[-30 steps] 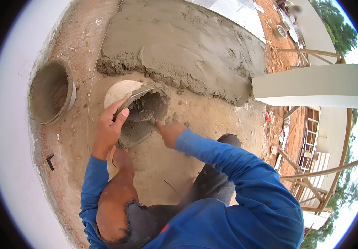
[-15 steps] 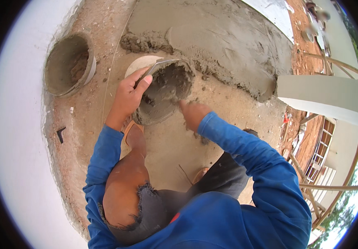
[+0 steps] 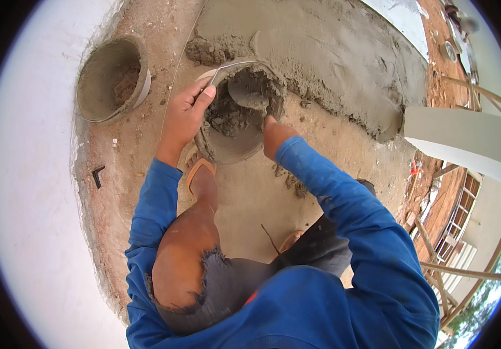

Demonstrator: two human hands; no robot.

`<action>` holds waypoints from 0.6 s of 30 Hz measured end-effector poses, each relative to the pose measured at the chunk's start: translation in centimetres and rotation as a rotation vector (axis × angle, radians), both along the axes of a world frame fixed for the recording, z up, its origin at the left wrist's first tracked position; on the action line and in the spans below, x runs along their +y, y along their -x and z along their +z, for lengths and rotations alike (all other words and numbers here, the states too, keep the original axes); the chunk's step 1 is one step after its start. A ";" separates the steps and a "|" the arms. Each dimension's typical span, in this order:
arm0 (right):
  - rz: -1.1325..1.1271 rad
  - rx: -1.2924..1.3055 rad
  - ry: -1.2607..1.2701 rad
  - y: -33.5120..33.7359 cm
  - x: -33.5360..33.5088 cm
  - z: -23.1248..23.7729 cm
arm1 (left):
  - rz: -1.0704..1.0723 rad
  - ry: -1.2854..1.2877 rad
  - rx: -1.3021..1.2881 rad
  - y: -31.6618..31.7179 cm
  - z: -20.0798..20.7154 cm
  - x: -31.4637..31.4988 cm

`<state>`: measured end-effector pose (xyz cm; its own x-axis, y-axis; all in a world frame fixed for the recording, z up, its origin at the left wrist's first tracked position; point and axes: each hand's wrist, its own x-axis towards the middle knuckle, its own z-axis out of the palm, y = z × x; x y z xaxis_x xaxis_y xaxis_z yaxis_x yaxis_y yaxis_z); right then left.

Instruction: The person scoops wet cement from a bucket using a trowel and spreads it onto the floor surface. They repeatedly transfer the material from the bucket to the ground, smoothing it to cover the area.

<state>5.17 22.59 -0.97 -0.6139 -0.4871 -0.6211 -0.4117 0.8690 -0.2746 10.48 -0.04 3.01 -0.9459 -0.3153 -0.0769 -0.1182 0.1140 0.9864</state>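
Observation:
A mortar-coated bucket (image 3: 230, 156) stands in front of me, its mouth facing up toward me. My left hand (image 3: 184, 119) is closed on the bucket's wire handle (image 3: 233, 64) at the left rim. Grey wet mortar (image 3: 224, 113) lies inside. My right hand (image 3: 278, 138) is in a fist at the right rim, around a trowel whose grip is hidden by the fingers. The trowel's rounded, mortar-smeared blade (image 3: 248, 93) reaches into the bucket over the mortar.
A second bucket (image 3: 140, 96) with mortar-caked walls stands at left by the white wall (image 3: 35, 174). Beyond my bucket spreads a wet mortar layer (image 3: 332, 58) with a ragged edge. A taut string (image 3: 179, 75) runs along the left. A pale column (image 3: 465, 136) stands at right.
The bucket is tipped less toward me now. My right hand has shifted with the trowel, whose blade now shows plainly inside the bucket. My left hand keeps its hold on the handle.

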 end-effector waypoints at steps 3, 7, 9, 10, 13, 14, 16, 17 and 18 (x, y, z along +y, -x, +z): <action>0.061 -0.126 -0.078 -3.1 0.7 -0.1 | 0.004 -0.018 0.029 0.7 0.0 0.7; 0.199 0.053 -0.064 1.0 2.2 6.2 | -0.007 0.013 0.015 -0.1 0.0 1.0; 0.159 0.212 -0.063 3.2 2.8 7.5 | 0.027 0.024 -0.051 -0.4 0.1 1.5; 0.115 0.143 -0.124 2.8 3.4 6.3 | 0.037 0.029 -0.073 0.0 0.4 1.8; 0.066 -0.029 -0.224 -0.1 5.3 0.2 | 0.007 0.085 -0.100 0.9 1.3 2.3; 0.104 -0.074 -0.210 -1.6 5.3 -0.4 | 0.011 0.090 -0.070 1.0 1.1 2.4; 0.079 -0.099 -0.111 -2.1 5.1 2.3 | 0.004 0.096 0.005 1.5 0.5 2.7; 0.090 -0.044 -0.016 -2.0 4.8 3.4 | 0.008 0.120 -0.014 1.1 0.8 2.3; 0.096 0.040 0.064 -1.1 4.5 4.7 | 0.004 0.132 -0.005 0.9 1.4 1.9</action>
<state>6.24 27.12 3.75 -0.5866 -0.5828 -0.5624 -0.5038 0.8063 -0.3100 9.60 1.87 4.37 -0.9442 -0.3270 -0.0389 -0.1234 0.2419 0.9624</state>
